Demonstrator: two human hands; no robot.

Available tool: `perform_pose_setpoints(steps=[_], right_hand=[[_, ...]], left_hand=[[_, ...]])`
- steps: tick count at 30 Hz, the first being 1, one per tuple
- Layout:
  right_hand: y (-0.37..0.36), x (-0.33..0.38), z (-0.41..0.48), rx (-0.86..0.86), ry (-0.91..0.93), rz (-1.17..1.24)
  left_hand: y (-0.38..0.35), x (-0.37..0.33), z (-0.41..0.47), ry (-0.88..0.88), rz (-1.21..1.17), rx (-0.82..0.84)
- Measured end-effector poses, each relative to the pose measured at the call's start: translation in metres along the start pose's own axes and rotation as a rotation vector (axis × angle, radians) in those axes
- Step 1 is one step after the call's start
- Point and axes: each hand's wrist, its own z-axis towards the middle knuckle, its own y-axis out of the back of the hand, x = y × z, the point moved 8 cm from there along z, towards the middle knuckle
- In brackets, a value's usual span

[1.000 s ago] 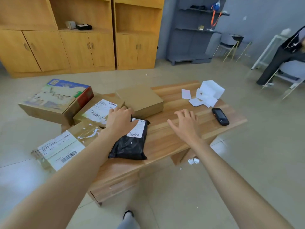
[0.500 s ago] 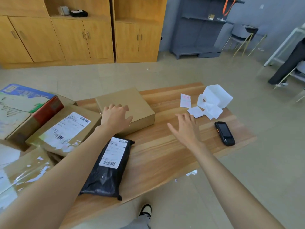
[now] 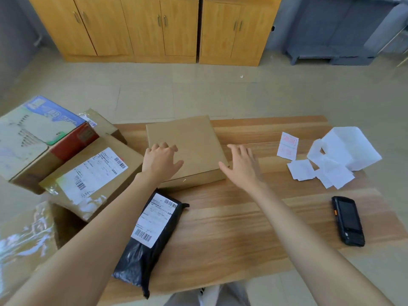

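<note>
We are putting both hands to the plain cardboard box point(image 3: 187, 149) in the middle of the frame.

Our left hand point(image 3: 160, 161) is lying on the box's near left corner with the fingers relaxed and spread, gripping nothing. Our right hand point(image 3: 241, 166) is hovering wide open just beside the near right corner, and we cannot tell whether its thumb is touching. The box is sitting flat at the far edge of the worktop point(image 3: 242, 217), with its left edge running close to a labelled carton point(image 3: 92, 175) at centre left. A black mailer bag point(image 3: 150, 239) is lying just below the box and reaching the worktop's near edge. Bare wood is stretching right of the box toward the paper slips point(image 3: 302, 170), and a handheld scanner point(image 3: 347, 220) is lying near the right edge at lower right.
</note>
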Motion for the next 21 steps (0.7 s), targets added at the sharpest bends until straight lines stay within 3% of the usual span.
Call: perform_pose_setpoints(steps=[8, 15, 21], right_hand=[[-0.046, -0.001, 0.06, 0.214, 0.055, 0.095], [-0.08, -0.015, 0.089, 0.431, -0.12, 0.484], [-0.104, -0.02, 0.11, 0.489, -0.203, 0.619]], left_hand=[[-0.03, 0.015, 0.022, 0.268, -0.184, 0.105], [-0.058, 0.024, 0.043, 0.467, -0.319, 0.21], [-0.071, 0.042, 0.06, 0.596, -0.419, 0.183]])
